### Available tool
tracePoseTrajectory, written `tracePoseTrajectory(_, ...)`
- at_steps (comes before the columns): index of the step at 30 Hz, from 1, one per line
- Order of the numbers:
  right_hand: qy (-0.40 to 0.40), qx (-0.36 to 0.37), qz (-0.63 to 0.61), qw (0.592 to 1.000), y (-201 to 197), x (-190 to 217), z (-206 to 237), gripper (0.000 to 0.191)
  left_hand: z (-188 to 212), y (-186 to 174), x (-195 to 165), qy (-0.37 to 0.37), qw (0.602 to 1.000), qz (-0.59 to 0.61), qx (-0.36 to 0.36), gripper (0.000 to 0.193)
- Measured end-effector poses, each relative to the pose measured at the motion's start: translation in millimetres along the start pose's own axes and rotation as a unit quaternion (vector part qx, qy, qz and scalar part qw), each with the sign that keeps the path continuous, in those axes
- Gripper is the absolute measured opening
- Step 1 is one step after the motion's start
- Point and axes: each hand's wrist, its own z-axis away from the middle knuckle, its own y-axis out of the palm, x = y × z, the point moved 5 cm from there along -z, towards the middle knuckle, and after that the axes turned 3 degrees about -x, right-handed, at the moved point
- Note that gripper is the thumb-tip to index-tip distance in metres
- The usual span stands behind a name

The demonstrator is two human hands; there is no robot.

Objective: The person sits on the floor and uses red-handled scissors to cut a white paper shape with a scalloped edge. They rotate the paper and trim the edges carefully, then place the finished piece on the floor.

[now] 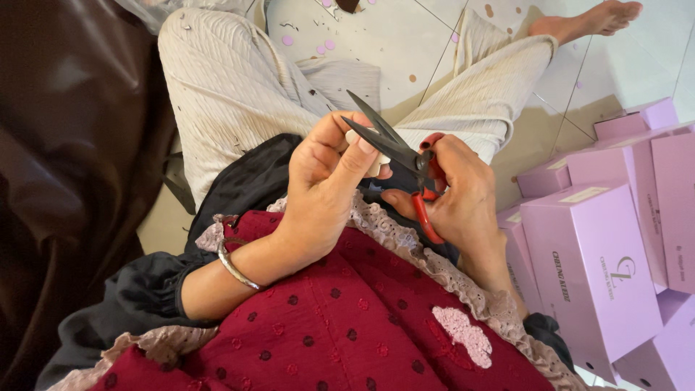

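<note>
Head cam, looking down at a person seated on a tiled floor [405, 43]. The left hand [322, 181] is curled w/ thumb and forefinger pinched shut on a small pale piece [360, 140], which peeks out just above the thumb tip; can't tell what material it is. The right hand [456, 192] is closed round the red handles of a pair of scissors [405, 156], fingers thru the loops. Blades are dark and parted in a narrow V, tips pointing up-left, w/ the pale piece lying right at the blades, touching or nearly so; exact contact can't be told. So the piece sits betw. the two hands, at the left fingertips and just left of the scissor pivot.

A metal bangle [235, 266] rings the left wrist. Below the hands lies a dark red dotted cloth [340, 318] w/ a lace edge. Stacked lilac boxes [594, 268] stand at the right, near the right forearm. Small round paper bits [327, 45] are scattered on the floor, well apart from the hands.
</note>
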Motion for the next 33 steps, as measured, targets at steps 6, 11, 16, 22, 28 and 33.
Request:
tracePoseTrajectory(6,0.0,-0.021,0.004,1.0,1.4,-0.1,-0.1,0.053,0.7,-0.1,-1.3,0.002,1.0,0.001,0.002,0.014)
tracePoseTrajectory(11,-0.016,-0.045,0.02,0.999,4.9,-0.7,0.0,0.057,-0.7,1.0,-0.3,-0.001,1.0,0.009,0.004,0.012)
tracePoseTrajectory(16,-0.04,-0.047,0.023,0.998,8.5,-8.8,3.7,0.063,-1.2,0.6,1.3,-0.01,1.0,-0.005,0.0,0.011)
tracePoseTrajectory(22,0.145,0.055,-0.263,0.952,17.6,-43.5,10.5,0.049,-2.5,-3.0,-2.5,0.009,0.998,-0.047,-0.033,0.016)
tracePoseTrajectory(28,0.094,0.08,-0.466,0.876,20.7,-36.5,8.8,0.041,-9.5,-3.0,4.9,-0.05,0.996,-0.049,-0.053,0.018)
tracePoseTrajectory(33,0.204,0.033,-0.447,0.87,24.6,-48.0,-1.9,0.022,-20.8,-7.1,20.0,-0.098,0.989,-0.092,-0.062,0.013)
